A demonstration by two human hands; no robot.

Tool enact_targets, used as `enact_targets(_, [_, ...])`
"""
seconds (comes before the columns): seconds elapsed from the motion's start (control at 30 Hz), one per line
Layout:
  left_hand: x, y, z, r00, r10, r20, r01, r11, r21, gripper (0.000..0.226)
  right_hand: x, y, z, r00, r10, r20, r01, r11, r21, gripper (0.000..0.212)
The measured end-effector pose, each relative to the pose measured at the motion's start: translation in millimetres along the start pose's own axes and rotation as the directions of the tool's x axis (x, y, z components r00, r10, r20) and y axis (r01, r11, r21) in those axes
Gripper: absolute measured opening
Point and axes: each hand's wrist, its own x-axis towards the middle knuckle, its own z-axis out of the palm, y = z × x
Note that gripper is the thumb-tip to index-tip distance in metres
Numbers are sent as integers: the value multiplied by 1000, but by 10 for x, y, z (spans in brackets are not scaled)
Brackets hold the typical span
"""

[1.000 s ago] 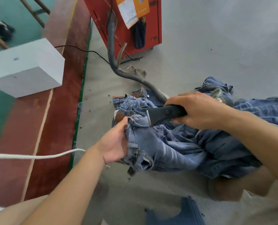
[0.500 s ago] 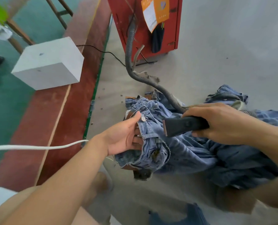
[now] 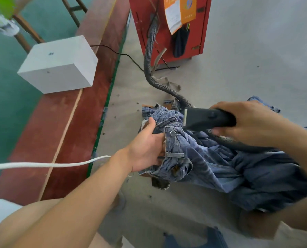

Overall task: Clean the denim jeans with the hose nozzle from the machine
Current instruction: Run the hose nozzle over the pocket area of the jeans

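Note:
Crumpled blue denim jeans (image 3: 211, 163) lie on the grey table (image 3: 229, 77), waistband and metal button turned towards the left. My left hand (image 3: 145, 147) grips the bunched waistband at its left edge. My right hand (image 3: 251, 120) holds the black hose nozzle (image 3: 208, 118), whose flat mouth points left just above the waistband. A grey ribbed hose (image 3: 149, 56) runs from the nozzle up to the red machine (image 3: 168, 27) at the back of the table.
A white block (image 3: 59, 63) sits on the red-brown ledge (image 3: 63, 126) left of the table. A white cord (image 3: 47, 164) crosses that ledge towards my left arm. A black cable (image 3: 124, 55) runs to the machine. Dark cloth (image 3: 194, 238) lies at the near edge.
My left hand has taken a fuller grip on the waistband and turned it so the button shows. The nozzle has risen slightly over the waistband. The camera has shifted its aim.

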Motion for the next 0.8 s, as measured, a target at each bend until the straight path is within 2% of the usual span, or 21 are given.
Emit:
enact_targets(0.17, [32, -35, 18, 1000, 19, 22, -17, 996, -90, 104, 90, -51, 194, 982, -13, 189, 30, 996, -87, 33])
enact_targets(0.23, [37, -42, 13, 1000, 13, 23, -10, 994, -105, 103, 104, -82, 280, 976, -19, 218, 38, 996, -85, 32])
enact_targets(0.4, [17, -1, -8, 999, 9, 33, -6, 996, -95, 104, 105, 4, 205, 978, -48, 203, 53, 998, -20, 36])
enact_targets(0.57, [16, 56, 33, 1000, 20, 14, -21, 999, 42, 98, 85, 5, 224, 988, 1, 154, 15, 994, -104, 37])
enact_targets(0.7, [26, 35, -9, 1000, -3, 16, 3, 999, -51, 106, 52, -47, 263, 982, -58, 180, 72, 995, -69, 39])
enact_targets(0.8, [24, 36, -14, 1000, 4, 22, -1, 990, -141, 111, 16, -34, 137, 989, -50, 140, 52, 999, -14, 39])
